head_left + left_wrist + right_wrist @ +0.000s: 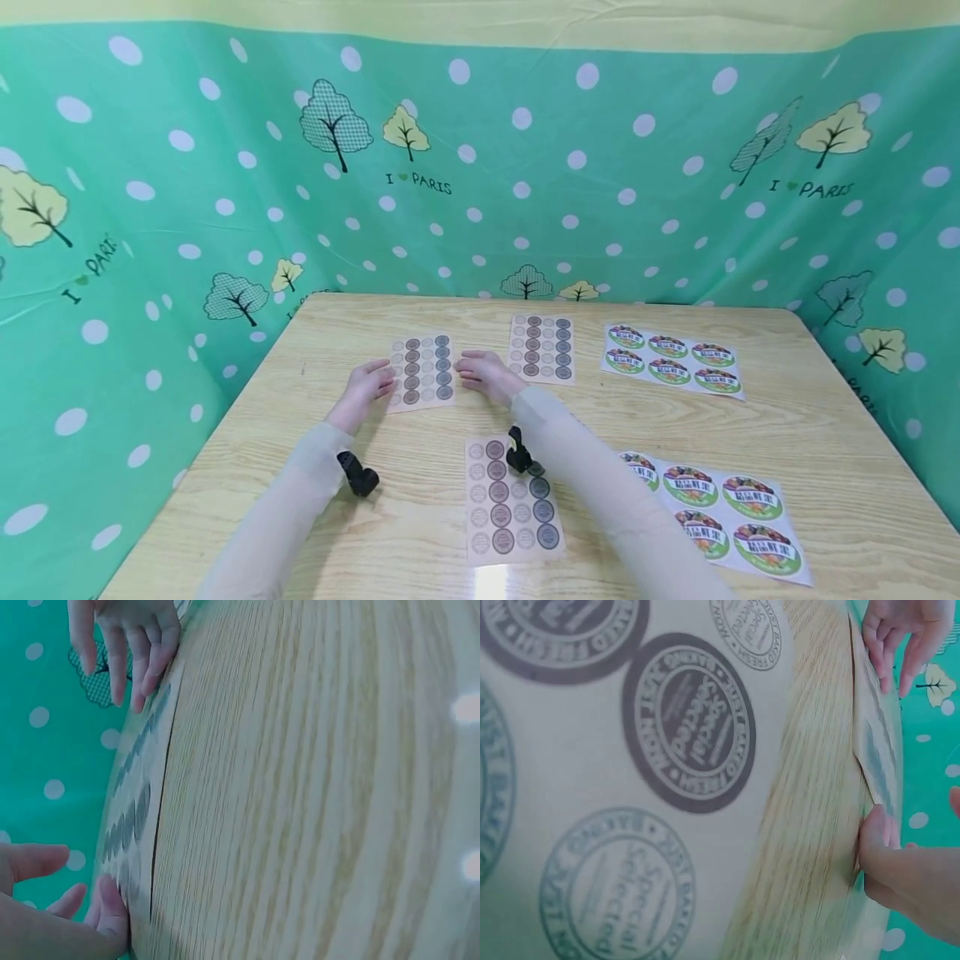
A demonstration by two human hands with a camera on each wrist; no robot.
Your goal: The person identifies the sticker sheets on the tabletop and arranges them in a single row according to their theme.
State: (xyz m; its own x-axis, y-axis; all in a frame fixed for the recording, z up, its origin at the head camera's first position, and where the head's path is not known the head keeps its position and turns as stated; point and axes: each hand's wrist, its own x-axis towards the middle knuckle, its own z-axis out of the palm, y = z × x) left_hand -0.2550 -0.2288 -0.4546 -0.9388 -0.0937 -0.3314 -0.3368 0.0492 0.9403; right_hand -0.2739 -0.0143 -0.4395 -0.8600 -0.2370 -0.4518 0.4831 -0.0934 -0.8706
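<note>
A pale sheet of round stickers (pixel 420 372), in columns of light, brown and grey-blue circles, lies at the far left of the table between both hands. My left hand (pixel 365 385) is at its left edge; in the left wrist view the fingertips (pixel 111 900) rest at the sheet's border, thumb spread away. At the opposite edge is my right hand (pixel 486 374), its loosely extended fingers right at the border. In the right wrist view, the right hand (pixel 911 874) touches one end of the sheet (pixel 874 735), while the left hand (pixel 911 634) is at the other.
Another round-sticker sheet (pixel 542 348) lies just right of the right hand, and a third (pixel 513 504) lies nearer, partly under the right forearm. Fruit-label sheets lie at back right (pixel 670 360) and front right (pixel 723 517). A green patterned curtain (pixel 525 167) surrounds the wooden table (pixel 405 533).
</note>
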